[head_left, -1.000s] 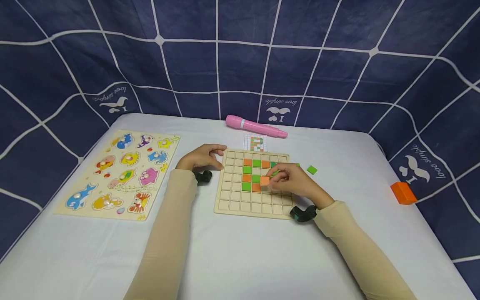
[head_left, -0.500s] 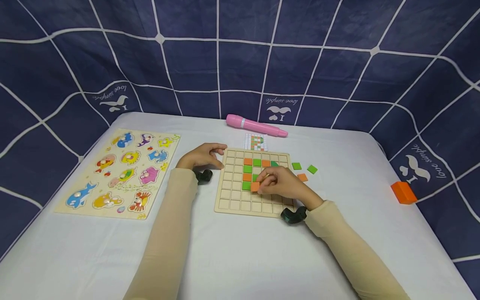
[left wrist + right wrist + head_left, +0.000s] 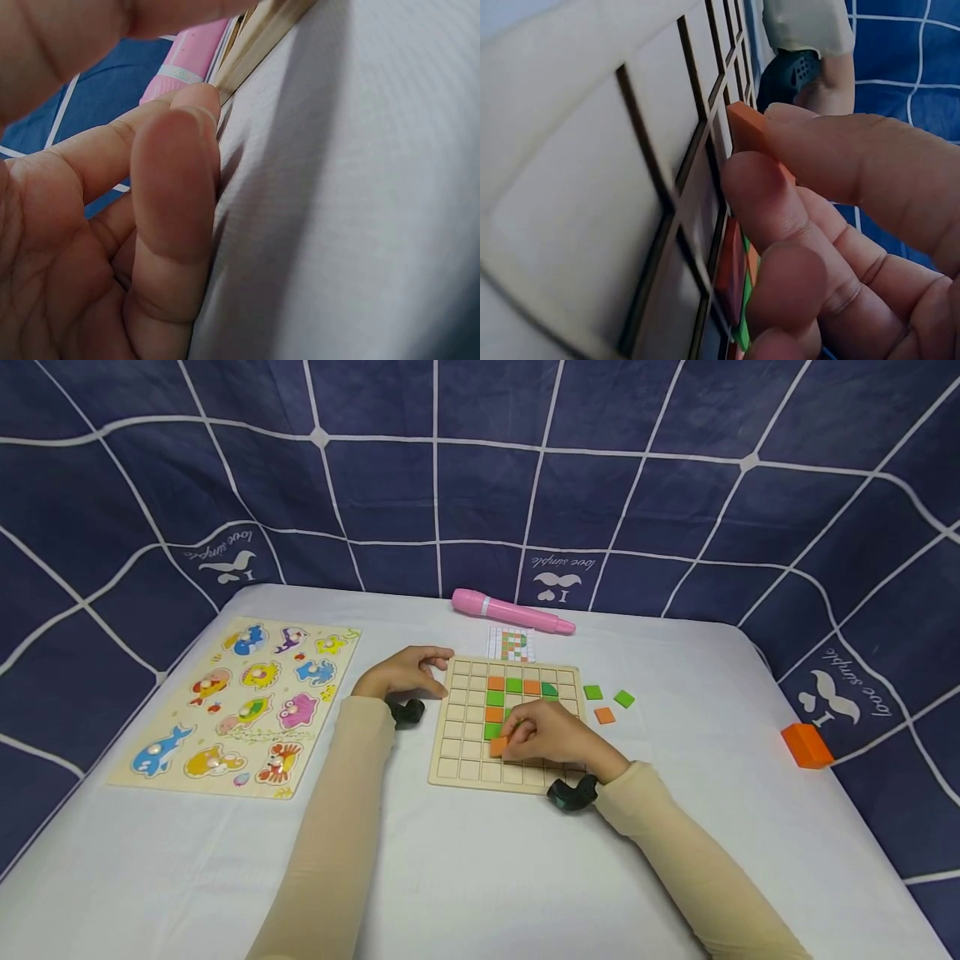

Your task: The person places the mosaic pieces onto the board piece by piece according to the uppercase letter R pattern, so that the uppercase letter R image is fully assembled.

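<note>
A square wooden grid board (image 3: 468, 770) lies on the white table, with orange and green tiles in several of its cells. Thumb and finger of my right hand (image 3: 551, 732) pinch an orange square tile (image 3: 751, 127), low over a cell below the green tile (image 3: 492, 731) of the left column. In the right wrist view that tile is tilted against the grid. My left hand (image 3: 397, 675) is at the board's left edge, its fingertips touching near the far corner and its fingers loosely bent. The right hand covers part of the pattern.
Two green tiles (image 3: 624, 698) and an orange tile (image 3: 604, 716) lie loose right of the board. Behind it are a printed pattern card (image 3: 512, 645) and a pink pen (image 3: 513, 612). A sea-animal puzzle (image 3: 247, 710) lies left, an orange block (image 3: 807, 746) far right.
My right hand has carried the orange tile left and nearer to me, down to the cell below the left column. The loose tiles on the right are now uncovered. My left hand stays put.
</note>
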Tool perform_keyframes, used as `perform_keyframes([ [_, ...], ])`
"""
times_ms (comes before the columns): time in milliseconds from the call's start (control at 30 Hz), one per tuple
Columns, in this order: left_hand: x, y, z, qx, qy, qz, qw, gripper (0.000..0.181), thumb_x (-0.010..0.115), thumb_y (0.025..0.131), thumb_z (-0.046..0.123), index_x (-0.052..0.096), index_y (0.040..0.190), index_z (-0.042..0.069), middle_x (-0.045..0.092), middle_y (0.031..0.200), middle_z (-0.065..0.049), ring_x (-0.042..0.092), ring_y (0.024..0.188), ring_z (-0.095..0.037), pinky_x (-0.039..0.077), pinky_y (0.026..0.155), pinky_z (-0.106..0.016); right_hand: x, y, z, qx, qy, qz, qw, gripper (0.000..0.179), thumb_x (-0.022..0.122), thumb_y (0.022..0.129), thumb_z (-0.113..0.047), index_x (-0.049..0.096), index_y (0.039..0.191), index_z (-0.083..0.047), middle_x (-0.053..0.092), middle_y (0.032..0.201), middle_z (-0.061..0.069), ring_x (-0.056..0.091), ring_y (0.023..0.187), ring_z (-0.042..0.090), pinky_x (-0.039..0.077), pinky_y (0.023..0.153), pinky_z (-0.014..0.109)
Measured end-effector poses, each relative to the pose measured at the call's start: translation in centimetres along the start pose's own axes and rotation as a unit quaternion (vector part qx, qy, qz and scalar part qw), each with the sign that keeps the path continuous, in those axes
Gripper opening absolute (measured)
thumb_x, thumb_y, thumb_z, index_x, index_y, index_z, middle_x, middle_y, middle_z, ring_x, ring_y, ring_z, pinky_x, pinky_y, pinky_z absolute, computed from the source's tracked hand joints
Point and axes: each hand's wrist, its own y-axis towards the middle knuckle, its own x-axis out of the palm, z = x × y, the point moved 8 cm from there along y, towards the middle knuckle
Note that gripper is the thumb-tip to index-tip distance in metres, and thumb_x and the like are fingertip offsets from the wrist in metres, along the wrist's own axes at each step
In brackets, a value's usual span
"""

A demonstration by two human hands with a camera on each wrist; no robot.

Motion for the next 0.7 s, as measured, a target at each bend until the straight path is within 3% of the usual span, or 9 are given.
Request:
perform_keyframes([
  [700, 0.1, -0.1, 0.2, 0.0, -0.003, 0.0, 1.0, 0.085, 0.084, 0.083, -0.007, 0.048, 0.161, 0.0, 0.055, 0.13, -0.013, 0.052, 0.084, -0.015, 0.044, 0.08, -0.022, 1.1, 0.6, -0.7, 0.008, -0.04, -0.02, 0.999, 0.018, 0.089, 0.085, -0.008, 0.076, 0.097, -0.005, 0.068, 0.074, -0.005, 0.057, 0.065, 0.009, 0.047, 0.066, 0.026],
])
